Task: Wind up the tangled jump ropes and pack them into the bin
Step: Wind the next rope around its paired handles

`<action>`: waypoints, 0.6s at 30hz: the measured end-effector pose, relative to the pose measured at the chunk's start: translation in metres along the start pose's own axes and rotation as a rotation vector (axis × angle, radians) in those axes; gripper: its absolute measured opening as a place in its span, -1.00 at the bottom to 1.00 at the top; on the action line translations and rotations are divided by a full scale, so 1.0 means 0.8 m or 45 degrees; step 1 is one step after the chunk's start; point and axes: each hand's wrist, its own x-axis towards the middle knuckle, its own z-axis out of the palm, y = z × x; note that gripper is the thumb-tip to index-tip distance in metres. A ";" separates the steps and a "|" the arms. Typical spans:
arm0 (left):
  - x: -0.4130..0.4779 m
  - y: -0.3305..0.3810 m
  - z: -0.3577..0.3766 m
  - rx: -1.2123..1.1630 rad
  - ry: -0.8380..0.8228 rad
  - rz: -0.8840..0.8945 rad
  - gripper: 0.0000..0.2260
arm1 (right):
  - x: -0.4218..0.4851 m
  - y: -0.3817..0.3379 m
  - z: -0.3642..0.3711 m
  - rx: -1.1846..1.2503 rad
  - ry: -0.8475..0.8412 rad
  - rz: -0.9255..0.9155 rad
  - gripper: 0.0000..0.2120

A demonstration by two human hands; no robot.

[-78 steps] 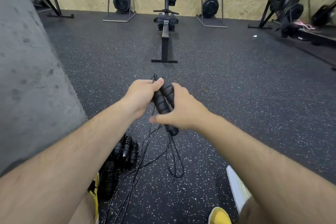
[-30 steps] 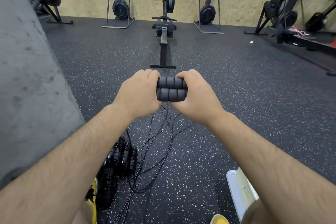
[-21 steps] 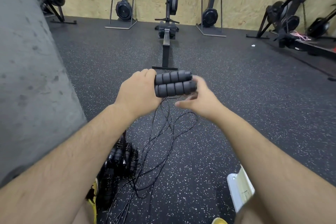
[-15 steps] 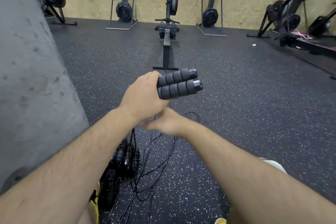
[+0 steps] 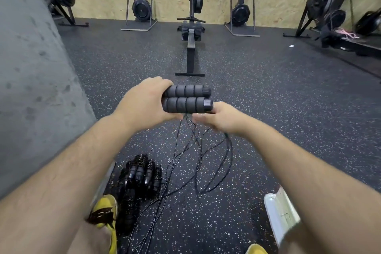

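Note:
My left hand [image 5: 144, 105] grips two black ribbed foam handles [image 5: 186, 101] of a jump rope, held side by side and pointing right. My right hand [image 5: 218, 118] is just below their free ends, blurred, pinching the thin black cord [image 5: 227, 142] where it loops down. Several strands of cord [image 5: 181, 163] hang from the handles to the floor. A heap of other black jump ropes [image 5: 140, 179] lies on the floor by my left foot. A white bin [image 5: 278, 212] shows its corner at the lower right, partly behind my right arm.
A grey concrete wall [image 5: 31, 78] runs along the left. A rowing machine [image 5: 191, 33] stands straight ahead on the speckled rubber floor, with more machines along the plywood back wall and at the right. My yellow shoes [image 5: 104, 212] are at the bottom.
My right hand let go of the handles, dipped under them and has come back up to the right with a loop of cord. The left hand keeps both handles.

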 end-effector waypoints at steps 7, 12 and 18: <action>0.010 0.004 0.026 0.449 0.080 0.122 -0.55 | -0.023 -0.001 -0.034 0.267 0.152 0.205 -0.65; 0.015 0.018 0.038 0.492 0.085 0.064 -0.57 | -0.029 -0.006 -0.020 0.014 0.407 0.120 -0.63; 0.013 0.024 0.043 0.524 -0.007 -0.016 -0.09 | -0.028 -0.011 -0.017 -0.209 0.565 0.039 -0.78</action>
